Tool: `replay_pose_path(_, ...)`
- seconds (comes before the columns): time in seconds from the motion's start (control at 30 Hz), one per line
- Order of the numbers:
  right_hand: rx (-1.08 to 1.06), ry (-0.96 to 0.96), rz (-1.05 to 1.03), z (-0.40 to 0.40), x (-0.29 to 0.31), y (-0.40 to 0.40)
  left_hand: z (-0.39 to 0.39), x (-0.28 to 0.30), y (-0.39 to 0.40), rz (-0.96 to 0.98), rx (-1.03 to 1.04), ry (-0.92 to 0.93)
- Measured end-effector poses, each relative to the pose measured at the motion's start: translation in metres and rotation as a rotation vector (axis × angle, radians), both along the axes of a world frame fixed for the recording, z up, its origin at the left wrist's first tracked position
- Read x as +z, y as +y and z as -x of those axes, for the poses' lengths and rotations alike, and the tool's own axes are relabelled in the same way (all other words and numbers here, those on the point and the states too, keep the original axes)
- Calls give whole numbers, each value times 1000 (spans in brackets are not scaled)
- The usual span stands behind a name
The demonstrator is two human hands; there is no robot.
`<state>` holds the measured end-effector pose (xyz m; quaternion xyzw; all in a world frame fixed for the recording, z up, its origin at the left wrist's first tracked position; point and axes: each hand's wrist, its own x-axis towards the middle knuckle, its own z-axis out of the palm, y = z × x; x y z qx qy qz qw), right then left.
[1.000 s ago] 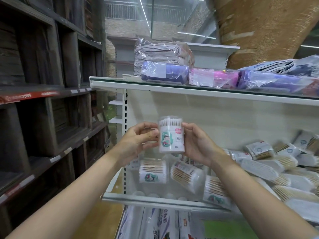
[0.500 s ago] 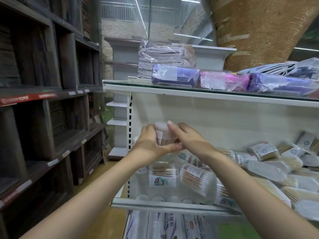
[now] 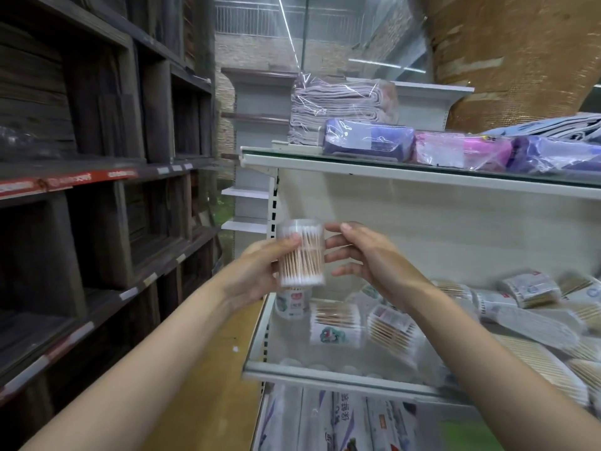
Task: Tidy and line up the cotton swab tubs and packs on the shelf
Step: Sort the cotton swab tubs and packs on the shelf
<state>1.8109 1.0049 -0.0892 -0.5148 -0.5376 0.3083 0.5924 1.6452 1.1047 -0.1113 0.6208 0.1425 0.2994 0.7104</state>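
Gripped in my left hand [image 3: 260, 271], the clear cotton swab tub [image 3: 301, 252] stands upright in the air above the shelf's [image 3: 325, 374] left end. My right hand [image 3: 367, 255] only brushes its side, fingers loosely curled. One second ago both hands pinched it with its label toward me; now bare sticks show.

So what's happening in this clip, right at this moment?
A person stands at a shop shelf strewn with cotton swab tubs and packs. The left hand grips a clear tub of swabs, held up in front of the shelf; the right hand has its fingertips at the tub's side. Other tubs lie toppled below, and packs are piled to the right.
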Motion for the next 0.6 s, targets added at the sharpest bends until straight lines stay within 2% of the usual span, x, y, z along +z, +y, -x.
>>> replay_pose_path(0.1, -17, -153, 42, 7, -6, 5, 13, -9, 2, -94, 49, 25)
replay_pose_path(0.37, -62, -546, 238, 12, -31, 11, 26, -49, 3, -353, 269, 296)
replay_pose_path(0.6, -39, -594, 309, 1, -38, 9, 11, -62, -2, -472, 367, 395)
